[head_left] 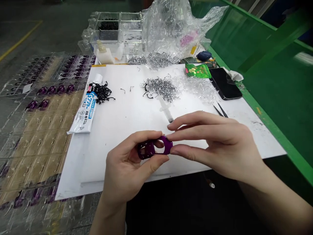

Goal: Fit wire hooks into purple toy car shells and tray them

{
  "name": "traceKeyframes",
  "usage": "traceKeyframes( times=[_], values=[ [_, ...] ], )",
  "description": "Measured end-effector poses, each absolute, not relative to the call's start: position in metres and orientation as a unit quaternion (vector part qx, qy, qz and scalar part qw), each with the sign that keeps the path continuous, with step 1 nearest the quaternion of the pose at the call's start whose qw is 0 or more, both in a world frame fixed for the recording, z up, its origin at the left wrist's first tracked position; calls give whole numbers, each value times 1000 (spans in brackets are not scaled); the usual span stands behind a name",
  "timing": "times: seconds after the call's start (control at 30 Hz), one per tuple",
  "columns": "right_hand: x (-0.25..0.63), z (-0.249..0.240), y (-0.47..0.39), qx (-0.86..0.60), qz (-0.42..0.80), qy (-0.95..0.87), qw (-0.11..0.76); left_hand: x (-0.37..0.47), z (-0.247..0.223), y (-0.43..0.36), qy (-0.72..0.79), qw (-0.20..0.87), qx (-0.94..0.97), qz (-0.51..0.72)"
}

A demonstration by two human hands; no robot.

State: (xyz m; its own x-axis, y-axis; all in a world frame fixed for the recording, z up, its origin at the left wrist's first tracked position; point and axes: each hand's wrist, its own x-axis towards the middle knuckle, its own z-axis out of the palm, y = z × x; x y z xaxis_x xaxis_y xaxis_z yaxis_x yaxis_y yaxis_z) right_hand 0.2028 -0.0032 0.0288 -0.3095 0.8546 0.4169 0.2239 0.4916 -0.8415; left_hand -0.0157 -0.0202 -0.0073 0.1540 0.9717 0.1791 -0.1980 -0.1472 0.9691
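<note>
A glossy purple plastic part with oval openings (151,150) is held up over the front of the white work surface. My left hand (132,163) is closed around its left end, thumb below and fingers above. At the right end, the fingertips and thumb of my right hand (210,143) pinch its rim. Just beyond my right fingers lies a syringe (166,110). Behind it is a pile of short silvery-black strands (161,88). Further left, a bunch of black cords (104,93) rests against a white and blue glue tube (84,112).
Clear trays (46,130) on the left carry several similar purple parts. Tweezers (220,110), a black phone (226,84) and a green packet (198,70) lie at right. Crumpled plastic film (171,29) and a compartment box (119,29) stand behind. A green wall (269,68) bounds the right side.
</note>
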Motion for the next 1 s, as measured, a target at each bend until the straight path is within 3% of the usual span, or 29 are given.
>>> traceKeyframes(
  times=[0.27, 0.47, 0.77, 1.0],
  values=[
    [200, 39, -2, -406, 518, -617, 431, -16, -8, -18, 323, 550, 566, 523],
    [200, 43, 2, -414, 519, -621, 417, -14, -11, -19, 313, 535, 577, 532],
    [201, 35, 15, -376, 673, -501, 393, -15, -4, -20, 324, 605, 496, 532],
    [199, 46, 18, -404, 669, -511, 359, -15, -4, -20, 344, 588, 514, 521]
  ],
)
